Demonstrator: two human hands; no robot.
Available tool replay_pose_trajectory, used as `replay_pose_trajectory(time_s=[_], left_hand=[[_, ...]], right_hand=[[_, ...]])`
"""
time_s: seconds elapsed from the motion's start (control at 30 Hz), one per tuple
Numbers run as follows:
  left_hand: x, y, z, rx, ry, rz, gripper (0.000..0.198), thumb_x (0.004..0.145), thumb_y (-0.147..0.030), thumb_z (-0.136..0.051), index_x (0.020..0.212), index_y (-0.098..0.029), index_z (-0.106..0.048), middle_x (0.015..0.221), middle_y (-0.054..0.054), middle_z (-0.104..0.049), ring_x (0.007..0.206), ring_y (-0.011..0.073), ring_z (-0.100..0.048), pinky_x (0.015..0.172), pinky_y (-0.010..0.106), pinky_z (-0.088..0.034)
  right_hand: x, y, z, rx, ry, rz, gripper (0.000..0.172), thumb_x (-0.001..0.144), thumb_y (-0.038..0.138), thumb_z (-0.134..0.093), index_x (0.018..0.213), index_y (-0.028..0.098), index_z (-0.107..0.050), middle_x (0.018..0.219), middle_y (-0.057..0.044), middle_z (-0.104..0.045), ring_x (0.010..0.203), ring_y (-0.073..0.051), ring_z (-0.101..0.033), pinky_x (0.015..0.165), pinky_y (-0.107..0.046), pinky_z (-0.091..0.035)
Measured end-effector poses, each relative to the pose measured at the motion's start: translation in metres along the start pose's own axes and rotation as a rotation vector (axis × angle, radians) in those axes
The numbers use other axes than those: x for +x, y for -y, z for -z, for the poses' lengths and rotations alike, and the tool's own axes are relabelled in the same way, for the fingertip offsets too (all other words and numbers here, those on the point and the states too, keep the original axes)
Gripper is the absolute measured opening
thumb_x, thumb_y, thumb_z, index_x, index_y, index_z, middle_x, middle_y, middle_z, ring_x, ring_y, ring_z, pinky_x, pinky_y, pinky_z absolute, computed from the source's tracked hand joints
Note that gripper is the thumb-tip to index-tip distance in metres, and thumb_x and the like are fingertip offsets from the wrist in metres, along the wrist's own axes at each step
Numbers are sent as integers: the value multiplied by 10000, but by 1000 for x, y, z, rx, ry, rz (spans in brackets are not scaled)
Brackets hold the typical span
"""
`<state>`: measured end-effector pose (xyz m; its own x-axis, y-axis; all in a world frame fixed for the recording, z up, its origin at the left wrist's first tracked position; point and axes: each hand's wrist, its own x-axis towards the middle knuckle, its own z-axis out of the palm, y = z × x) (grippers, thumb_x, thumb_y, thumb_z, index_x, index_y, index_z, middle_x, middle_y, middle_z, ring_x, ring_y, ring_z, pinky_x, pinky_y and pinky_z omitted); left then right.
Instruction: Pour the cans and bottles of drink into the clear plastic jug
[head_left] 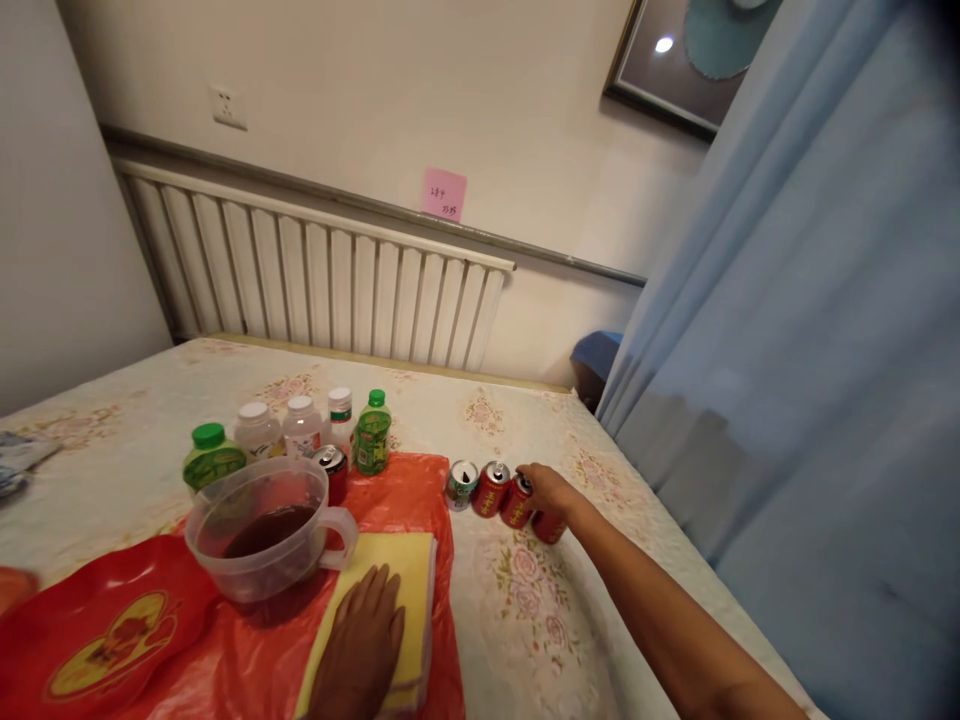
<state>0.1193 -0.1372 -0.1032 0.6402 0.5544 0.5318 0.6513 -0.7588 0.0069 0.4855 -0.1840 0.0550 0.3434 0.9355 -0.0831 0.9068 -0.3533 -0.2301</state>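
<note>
My left hand [364, 630] lies flat, fingers close together, on a folded yellow cloth [414, 590] over a red plastic sheet. Toward the right, my right hand [551, 492] is curled over the top of a red drink can [516, 505], its fingertips at the rim and the thumb hidden. Another red can [550, 527] stands beneath the palm and wrist, partly covered. Left of them in the same row are an opened red can [492, 490] and an opened green-and-white can [462, 487].
A clear plastic jug [217, 555] of dark liquid stands beside a red tray [172, 590]. Behind it are a dark can [332, 472], a green bottle [373, 435], a wider green bottle [213, 460] and several white-capped bottles [302, 425]. A radiator [322, 275] and blue curtain [787, 380] border the flowered cover.
</note>
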Motion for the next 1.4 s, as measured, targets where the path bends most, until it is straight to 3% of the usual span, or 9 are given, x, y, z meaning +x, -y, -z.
replay_pose_trajectory(time_s=[0.17,0.4,0.47,0.6,0.67,1.03,1.4], left_hand=[[1,0,4,-12,-12,-19,381,884,-255,-456,1183,-144,-665,1255,125,-674,1172,288,-607,973,443,-430],[3,0,3,-38,20,6,397,884,-265,-442,1188,-140,-665,1265,138,-665,1175,296,-607,968,452,-437],[3,0,3,-48,33,17,402,888,-275,-439,1193,-140,-663,1273,139,-660,1186,295,-600,981,454,-431],[3,-1,4,-69,50,29,405,897,-286,-425,1204,-153,-654,1297,125,-648,1213,283,-581,1006,451,-420],[3,-1,6,-63,55,36,403,899,-286,-418,1199,-161,-656,1297,119,-649,1211,277,-583,1006,448,-423],[2,0,5,-106,42,42,385,899,-294,-431,1195,-173,-647,1288,118,-653,1222,276,-572,1022,442,-403],[3,-2,7,-83,101,57,409,902,-265,-423,1235,-149,-632,1319,133,-630,1242,278,-557,1029,454,-410]], right_hand=[[-8,-17,14,-56,-10,-48,824,591,212,-795,1367,219,-518,1390,-116,-558,1262,-312,-512,1015,-367,-401],[-34,-50,24,-97,32,-84,833,608,227,-831,1374,165,-507,1350,-163,-568,1223,-304,-547,1006,-359,-431],[-38,-53,19,-102,52,-83,765,648,233,-832,1346,172,-525,1309,-148,-591,1186,-288,-570,987,-374,-453],[-39,-51,6,-112,72,-67,380,899,335,-648,1233,171,-574,1225,-89,-614,1064,-237,-617,909,-450,-514],[-38,-49,3,-116,74,-60,313,937,345,-597,1195,167,-588,1206,-78,-616,1033,-224,-625,882,-448,-531],[-38,-44,6,-82,36,-67,313,931,344,-605,1189,166,-589,1186,-77,-621,1014,-218,-629,864,-429,-538],[-37,-45,1,-10,-9,-68,316,931,341,-604,1195,169,-589,1206,-79,-616,1044,-228,-620,892,-452,-523]])
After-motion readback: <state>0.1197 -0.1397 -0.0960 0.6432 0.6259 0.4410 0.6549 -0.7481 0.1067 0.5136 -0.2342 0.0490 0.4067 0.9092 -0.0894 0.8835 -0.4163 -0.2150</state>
